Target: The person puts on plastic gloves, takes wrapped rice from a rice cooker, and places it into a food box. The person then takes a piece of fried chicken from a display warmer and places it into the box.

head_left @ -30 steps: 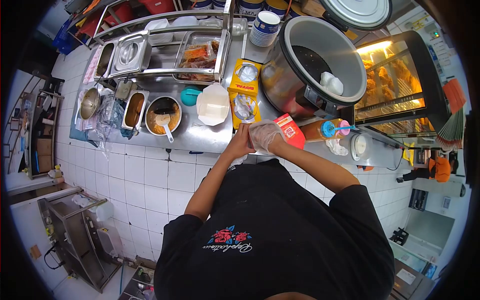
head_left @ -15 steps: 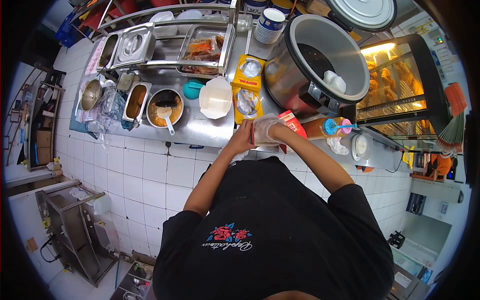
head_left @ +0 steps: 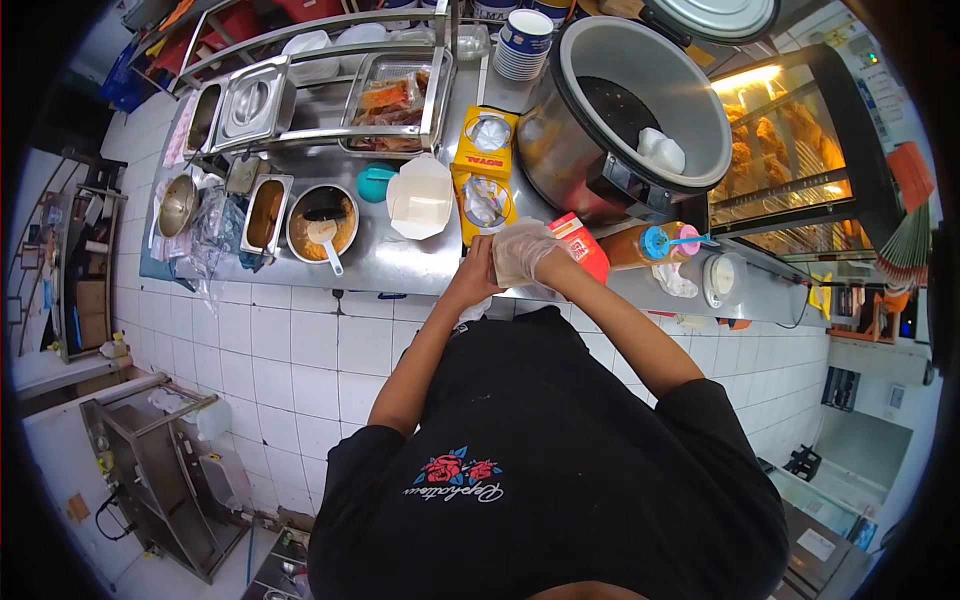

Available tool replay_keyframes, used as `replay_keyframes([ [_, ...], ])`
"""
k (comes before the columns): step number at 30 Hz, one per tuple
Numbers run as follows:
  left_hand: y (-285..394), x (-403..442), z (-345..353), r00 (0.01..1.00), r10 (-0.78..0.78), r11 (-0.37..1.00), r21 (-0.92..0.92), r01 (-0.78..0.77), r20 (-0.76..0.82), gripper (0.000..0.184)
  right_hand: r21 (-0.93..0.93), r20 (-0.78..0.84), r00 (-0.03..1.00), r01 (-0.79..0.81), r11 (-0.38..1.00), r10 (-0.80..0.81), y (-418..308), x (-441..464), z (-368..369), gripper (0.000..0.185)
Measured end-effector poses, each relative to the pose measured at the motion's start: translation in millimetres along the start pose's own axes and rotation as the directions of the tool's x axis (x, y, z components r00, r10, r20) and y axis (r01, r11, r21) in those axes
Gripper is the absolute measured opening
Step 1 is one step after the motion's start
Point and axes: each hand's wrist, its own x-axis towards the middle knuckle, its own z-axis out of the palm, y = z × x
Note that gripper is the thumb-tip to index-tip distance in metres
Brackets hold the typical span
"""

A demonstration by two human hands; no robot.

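Note:
My left hand (head_left: 475, 271), bare, is at the counter's front edge, its fingers closed against the near side of my right hand. My right hand (head_left: 524, 254) wears a clear plastic glove, and its fingers curl inward beside the left. Whatever lies between the two hands is mostly hidden by the fingers and the crinkled glove. A red carton (head_left: 581, 250) stands just right of the gloved hand. Beyond the hands are two yellow boxes (head_left: 484, 159) with white plastic showing in their openings. An open white paper food box (head_left: 419, 198) sits to the left.
A large open rice cooker (head_left: 570, 100) stands behind. Sauce bottles (head_left: 630, 247) and a glass warmer of fried chicken (head_left: 785, 160) are at right. On the left are a bowl with a spoon (head_left: 322, 233), a sauce pan (head_left: 267, 215) and a metal rack (head_left: 380, 131).
My hands have shifted slightly up, still together. A red edge seen beside the glove earlier no longer shows, and more of the red carton is visible. The view has shifted a little.

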Motion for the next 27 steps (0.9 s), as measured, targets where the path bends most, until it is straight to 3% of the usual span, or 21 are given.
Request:
replay_keyframes([
  [3, -0.6, -1.7, 3.0, 0.999, 0.041, 0.999, -0.015, -0.041, -0.019, 0.097, 0.072, -0.158, 0.987, -0.026, 0.997, 0.037, -7.3, -18.8, -13.6, 0.013],
  [6, 0.1, -4.6, 4.0, 1.0, 0.003, 1.0, 0.028, -0.004, 0.025, 0.098, 0.197, -0.25, 0.967, 0.106, 0.975, -0.055, -7.2, -26.5, -20.2, 0.01],
  [12, 4.9, -4.2, 2.2, 0.999, 0.039, 0.999, 0.016, -0.04, 0.038, 0.098, -0.035, -0.068, 0.98, 0.187, 0.982, -0.189, -8.1, -26.1, -25.2, 0.018],
  [13, 4.8, -4.4, 1.3, 0.998, 0.049, 0.999, 0.002, -0.049, 0.05, 0.098, 0.051, -0.163, 0.951, 0.274, 0.96, -0.263, 7.7, -13.3, -0.7, 0.019],
  [17, 10.1, -4.9, 1.1, 0.999, 0.037, 0.999, -0.028, -0.037, 0.013, 0.099, 0.417, -0.101, 0.992, -0.031, 0.908, 0.081, 0.3, -23.0, -19.2, 0.023],
  [19, 9.8, -6.6, 2.8, 1.0, 0.015, 1.0, -0.008, -0.016, -0.007, 0.1, 0.48, -0.035, 0.991, -0.097, 0.872, 0.129, -5.8, -22.3, -19.6, 0.025],
  [22, 7.1, -8.9, 3.4, 1.0, -0.016, 1.0, -0.004, 0.016, 0.016, 0.1, 0.373, -0.117, 0.989, -0.043, 0.927, 0.093, -15.4, -40.1, -33.6, 0.024],
  [25, 10.8, -8.0, 4.4, 0.998, -0.047, 0.997, 0.055, 0.049, -0.042, 0.1, 0.427, -0.169, 0.98, -0.025, 0.904, 0.107, -0.2, -10.5, 9.0, 0.024],
  [27, 11.9, -6.4, 4.7, 0.991, -0.117, 0.993, 0.027, 0.118, -0.062, 0.099, 0.209, -0.136, 0.987, -0.055, 0.976, 0.085, -4.1, -22.7, -4.7, 0.024],
])
